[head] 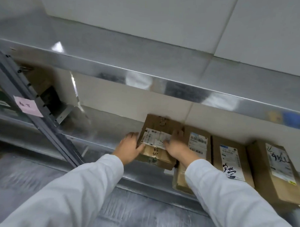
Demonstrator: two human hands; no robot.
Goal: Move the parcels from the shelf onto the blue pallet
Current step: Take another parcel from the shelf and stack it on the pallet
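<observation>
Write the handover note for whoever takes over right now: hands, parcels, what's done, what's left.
The left hand grips the left side of the leftmost parcel. The right hand lies over its label, fingers curled over its right edge.
That parcel is at the shelf, between the hands. Three other parcels lie in a row to its right.
The blue pallet is not in view, so nothing done can be confirmed.
Left: carry this parcel, then the other three, to the pallet.
</observation>
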